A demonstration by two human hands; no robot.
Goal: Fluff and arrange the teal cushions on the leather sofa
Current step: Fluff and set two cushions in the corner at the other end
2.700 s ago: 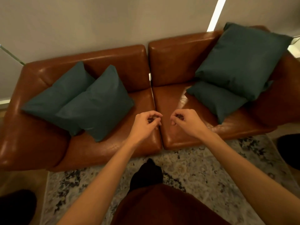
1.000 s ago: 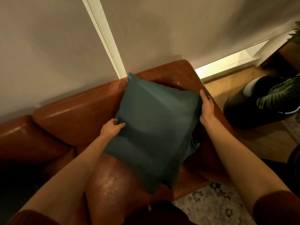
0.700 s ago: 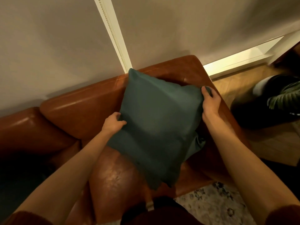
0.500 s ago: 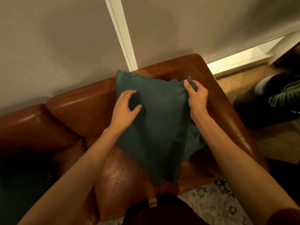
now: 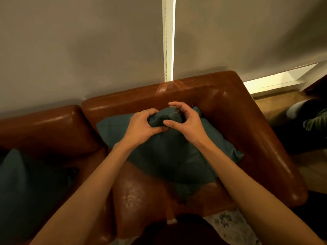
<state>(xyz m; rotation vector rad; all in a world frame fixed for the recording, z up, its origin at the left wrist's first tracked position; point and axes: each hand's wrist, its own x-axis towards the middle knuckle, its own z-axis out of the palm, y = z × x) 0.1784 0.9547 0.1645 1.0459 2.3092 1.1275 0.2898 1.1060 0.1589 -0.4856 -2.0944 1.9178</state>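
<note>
While both bare forearms reach in from the bottom corners and converge, the left hand (image 5: 141,125) and right hand (image 5: 187,119) meet at the top of one teal cushion (image 5: 168,156). They nearly touch each other.

Left hand: palm down, fingers curled into a bunched fold of fabric, grip clenched on it. Right hand: wrist bent, thumb on the same fold, fingers arched over it from the right, grip cupped round the bunch. Whether those fingertips touch the fabric, cannot tell.

The cushion sits at the right end of the sofa (image 5: 256,138). Its top is against the backrest, its right side is near the armrest, and its lower corner points at the seat's front edge. A teal bit shows under that corner; cannot tell if it is a separate cushion.

Counts:
- Hands: 2, both on the cushion.
- Cushions: 1 held. A second cushion (image 5: 19,183) lies toward the sofa's left end, dark and in shadow; cannot tell if more are there.
- Sofa: 1, brown leather, two back sections in view.
- Rug (image 5: 228,221): 1, patterned, at the sofa's front edge.
</note>
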